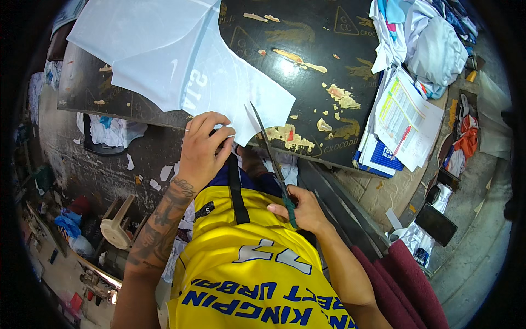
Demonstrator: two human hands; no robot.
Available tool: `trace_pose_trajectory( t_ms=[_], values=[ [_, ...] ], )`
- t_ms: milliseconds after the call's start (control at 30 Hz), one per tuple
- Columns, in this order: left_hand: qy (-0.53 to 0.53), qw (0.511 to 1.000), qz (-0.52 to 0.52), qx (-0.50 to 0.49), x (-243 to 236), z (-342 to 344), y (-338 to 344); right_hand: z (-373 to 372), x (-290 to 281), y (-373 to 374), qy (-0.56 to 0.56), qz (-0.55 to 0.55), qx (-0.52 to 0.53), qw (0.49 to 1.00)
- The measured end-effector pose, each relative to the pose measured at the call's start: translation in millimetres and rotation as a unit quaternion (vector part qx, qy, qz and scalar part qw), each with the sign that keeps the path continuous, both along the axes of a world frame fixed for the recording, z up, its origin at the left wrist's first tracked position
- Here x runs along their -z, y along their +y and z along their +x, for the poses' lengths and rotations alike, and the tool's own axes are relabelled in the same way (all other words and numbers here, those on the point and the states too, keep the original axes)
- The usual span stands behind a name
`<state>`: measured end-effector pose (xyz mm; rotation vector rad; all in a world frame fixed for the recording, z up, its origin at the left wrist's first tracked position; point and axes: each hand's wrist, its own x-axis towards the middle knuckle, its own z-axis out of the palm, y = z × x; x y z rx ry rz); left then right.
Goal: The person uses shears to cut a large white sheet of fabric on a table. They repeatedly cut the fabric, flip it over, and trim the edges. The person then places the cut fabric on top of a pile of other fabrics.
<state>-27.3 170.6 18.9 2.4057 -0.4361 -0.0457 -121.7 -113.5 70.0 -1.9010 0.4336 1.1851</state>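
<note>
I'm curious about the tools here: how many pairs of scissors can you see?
1: the scissors are in the right hand, blades at the white cloth by the table's near edge. More may be hidden.

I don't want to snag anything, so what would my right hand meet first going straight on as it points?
Likely the white cloth: the scissors in your right hand point across its edge, though whether they already touch it is unclear.
</note>
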Motion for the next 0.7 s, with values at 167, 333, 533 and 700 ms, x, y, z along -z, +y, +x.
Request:
trace_pose_trajectory(
  t_ms=[167,333,533,700],
  values=[
    [0.004,1.0,-0.008,0.004,0.1,-0.2,3.1,-0.4,-1.5,1.5,-0.01,-0.02,-0.016,1.0],
    [0.005,1.0,-0.008,0.004,2.2,0.7,3.9,-2.2,-0.2,-1.8,0.034,-0.033,-0.022,0.999],
    [0.012,1.0,-0.013,0.005,0.7,3.2,4.5,15.1,-4.4,5.2,0.035,-0.018,-0.019,0.999],
    [0.047,0.999,-0.012,0.014,-1.6,4.1,7.1,32.2,1.7,17.1,0.01,-0.017,0.0,1.0]
  ],
)
